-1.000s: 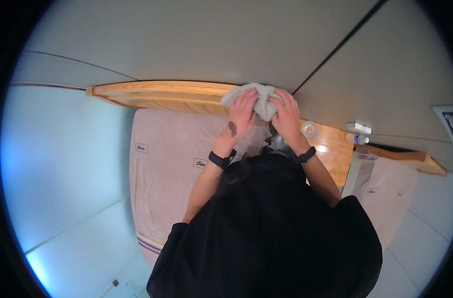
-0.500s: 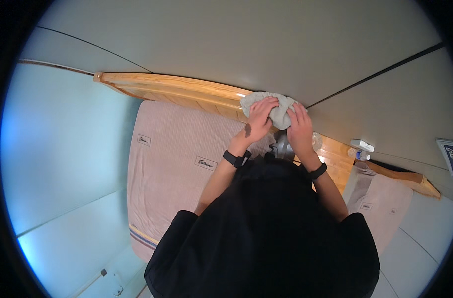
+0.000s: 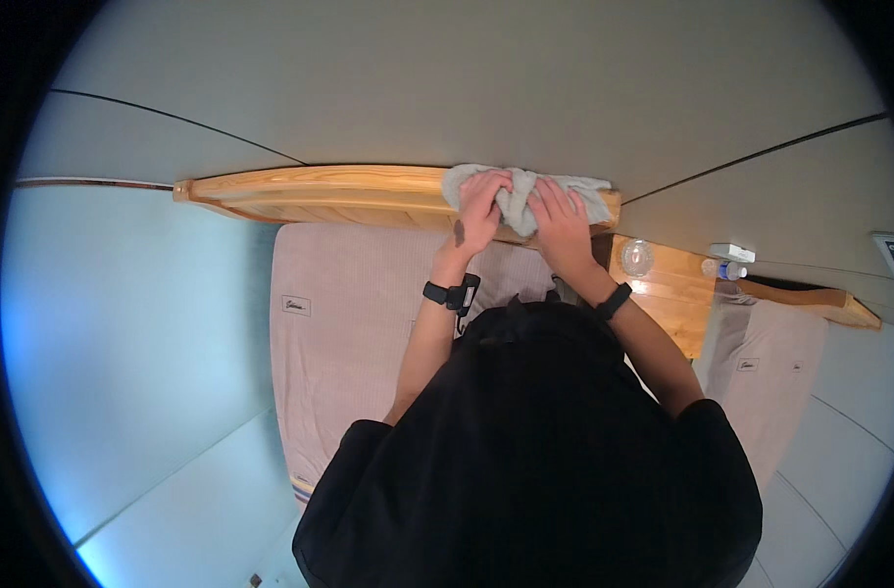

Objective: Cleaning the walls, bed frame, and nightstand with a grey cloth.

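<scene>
A crumpled pale grey cloth (image 3: 517, 209) lies over the right end of the wooden headboard (image 3: 359, 179). My left hand (image 3: 479, 210) grips its left part, fingers bent into the folds. Pressed on the right part is my right hand (image 3: 563, 231), its fingers curled over the fabric. Both hands are close together, and their palms are hidden from above. Dark bands circle both wrists.
Below the headboard is a bed with a pink striped sheet (image 3: 344, 294). To the right, a wooden nightstand (image 3: 668, 304) holds a glass ashtray (image 3: 637, 258), a white box (image 3: 732, 252) and a plastic bottle (image 3: 724, 269). A second bed (image 3: 775, 353) stands beyond. A grey wall (image 3: 525, 78) rises behind the headboard.
Both hands and the cloth have shifted left along the headboard. Its right tip now shows beside the cloth. The whole view has also moved a little.
</scene>
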`<state>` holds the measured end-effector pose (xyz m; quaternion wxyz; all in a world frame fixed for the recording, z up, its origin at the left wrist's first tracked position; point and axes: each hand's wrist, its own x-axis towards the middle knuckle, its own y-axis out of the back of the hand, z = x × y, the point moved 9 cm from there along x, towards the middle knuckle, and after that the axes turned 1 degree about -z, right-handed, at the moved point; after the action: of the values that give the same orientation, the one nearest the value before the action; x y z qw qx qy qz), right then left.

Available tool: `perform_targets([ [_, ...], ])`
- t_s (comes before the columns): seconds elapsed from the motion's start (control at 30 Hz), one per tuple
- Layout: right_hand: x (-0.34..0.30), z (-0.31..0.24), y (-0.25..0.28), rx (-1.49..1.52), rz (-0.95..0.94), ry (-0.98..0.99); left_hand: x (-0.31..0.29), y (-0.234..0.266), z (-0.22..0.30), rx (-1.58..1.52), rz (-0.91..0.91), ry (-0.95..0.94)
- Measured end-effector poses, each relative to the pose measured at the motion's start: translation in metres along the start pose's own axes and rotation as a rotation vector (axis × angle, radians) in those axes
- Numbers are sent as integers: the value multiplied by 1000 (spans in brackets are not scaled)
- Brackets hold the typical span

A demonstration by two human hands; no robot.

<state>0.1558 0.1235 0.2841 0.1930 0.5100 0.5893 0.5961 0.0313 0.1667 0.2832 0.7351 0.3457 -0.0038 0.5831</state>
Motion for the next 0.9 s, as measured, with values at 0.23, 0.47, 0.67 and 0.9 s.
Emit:
perform_targets([
  [0.23,6,-5,-18,116,140,37,-4,11,-5,147,135,-47],
  [0.47,7,-8,-20,126,200,87,-4,13,-3,216,208,-45],
  [0.67,9,-4,-23,157,208,33,-3,14,-1,210,224,-60],
  [0.9,11,2,-21,210,206,16,-14,11,-18,290,181,-18],
])
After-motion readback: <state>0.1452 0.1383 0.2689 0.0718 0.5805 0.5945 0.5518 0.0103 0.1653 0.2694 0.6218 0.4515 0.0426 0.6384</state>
